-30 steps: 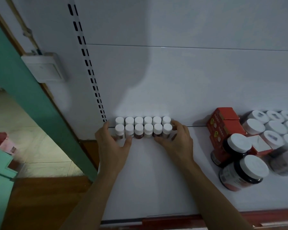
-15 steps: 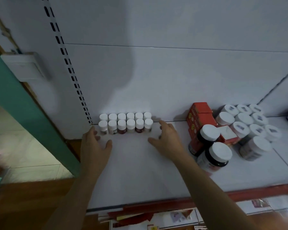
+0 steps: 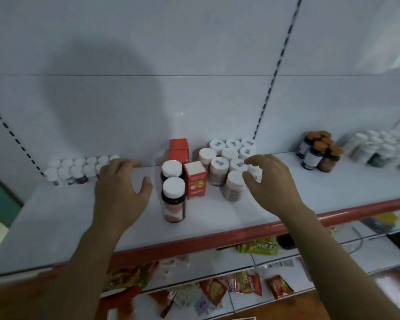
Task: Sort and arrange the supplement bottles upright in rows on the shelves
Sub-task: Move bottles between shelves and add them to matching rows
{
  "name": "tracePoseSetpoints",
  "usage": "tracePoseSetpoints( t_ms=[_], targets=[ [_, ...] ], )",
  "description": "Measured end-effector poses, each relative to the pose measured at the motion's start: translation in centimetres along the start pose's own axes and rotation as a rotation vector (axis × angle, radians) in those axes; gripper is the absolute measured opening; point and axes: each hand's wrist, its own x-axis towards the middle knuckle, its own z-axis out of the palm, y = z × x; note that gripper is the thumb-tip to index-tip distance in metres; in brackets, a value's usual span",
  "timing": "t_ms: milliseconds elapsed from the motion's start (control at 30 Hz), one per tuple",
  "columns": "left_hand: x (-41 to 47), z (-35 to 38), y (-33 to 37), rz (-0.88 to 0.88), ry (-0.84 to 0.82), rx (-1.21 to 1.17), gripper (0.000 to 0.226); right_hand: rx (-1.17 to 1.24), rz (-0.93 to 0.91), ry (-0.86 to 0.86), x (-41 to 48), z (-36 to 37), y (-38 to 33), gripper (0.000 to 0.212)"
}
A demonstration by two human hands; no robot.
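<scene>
Two rows of small white-capped bottles stand upright at the back left of the white shelf. My left hand hovers just right of them, fingers spread, holding nothing. Two dark bottles with white caps stand one behind the other mid-shelf, beside red boxes. A cluster of larger white-capped bottles stands to the right of the boxes. My right hand hangs over the cluster's right edge with fingers loosely bent, touching nothing that I can make out.
Further right stand dark bottles with orange caps and a blurred group of pale bottles. The shelf has a red front edge. Snack packets lie on the lower shelf. A slotted upright runs up the back panel.
Both hands have left the small bottles and moved right; the view has swung right too. My right hand now sits over the larger white-capped cluster, my left beside the small rows.
</scene>
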Motion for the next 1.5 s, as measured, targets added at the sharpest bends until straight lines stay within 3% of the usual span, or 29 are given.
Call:
tracePoseSetpoints(
  t_ms=[100, 267, 433, 567, 733, 833, 933, 1133, 1333, 1500],
  targets=[
    [-0.4, 2.8, 4.3, -0.065, -0.147, -0.124, 0.040, 0.125, 0.019, -0.044, -0.5, 0.0, 3.3, 0.023],
    [0.5, 3.1, 6.2, -0.145, -0.234, -0.208, 0.035, 0.238, -0.133, -0.222, 0.1, 3.2, 1.8, 0.025],
    [-0.5, 2.6, 7.4, -0.177, -0.356, 0.052, 0.041, 0.173, -0.344, -0.221, 3.6, 4.9, -1.0, 0.028],
    [-2.6, 4.5, 6.1, -0.118, -0.212, 0.048, 0.047, 0.028, -0.488, -0.331, 7.0, 6.5, -3.2, 0.043],
    [-3.7, 5.7, 5.5, -0.147, -0.072, -0.146, 0.039, -0.090, -0.547, -0.444, 8.8, 9.2, -4.2, 0.041],
    [-4.6, 5.5, 5.7, -0.194, 0.057, -0.213, 0.035, 0.019, -0.558, -0.452, 9.4, 8.9, -3.3, 0.046],
    [-4.2, 3.9, 6.9, -0.251, 0.230, -0.288, 0.031, 0.364, -0.499, -0.406, 9.8, 5.4, -1.4, 0.052],
    [-0.5, 2.7, 13.0, -0.153, 0.320, -0.502, 0.025, 0.726, -0.258, -0.142, 11.8, -4.8, 8.0, 0.038],
    [2.6, 8.8, 23.8, 0.029, 0.204, -0.778, 0.017, 0.557, 0.034, 0.207, 11.5, -14.0, 24.9, 0.028],
    [3.0, 18.7, 36.9, 0.187, -0.051, -0.885, 0.020, 0.426, 0.164, 0.266, 7.4, -20.3, 38.4, 0.029]
  ],
)
